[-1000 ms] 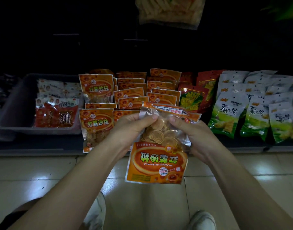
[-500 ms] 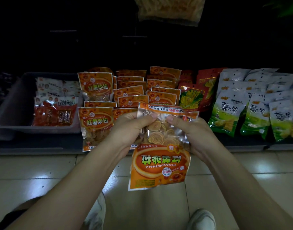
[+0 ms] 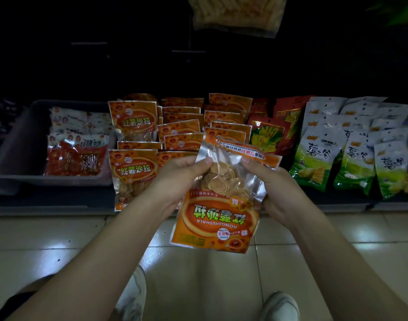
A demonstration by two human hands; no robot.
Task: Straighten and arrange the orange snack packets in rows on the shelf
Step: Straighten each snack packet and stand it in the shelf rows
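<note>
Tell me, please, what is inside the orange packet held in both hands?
Through the clear window of the packet, round spiral-patterned slices show. The left hand and right hand grip it there, covering the window's edges. The printed orange part hides any contents beneath it.

Glossy plastic snack packet [image 3: 218, 205] with crinkled clear window, shiny floor tiles [image 3: 59, 246], matt grey plastic tray [image 3: 18, 144], were seen.

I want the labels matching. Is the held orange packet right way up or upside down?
Upside down: the packet shows inverted lettering. The left hand and right hand pinch its clear end, which points away from the person.
</note>
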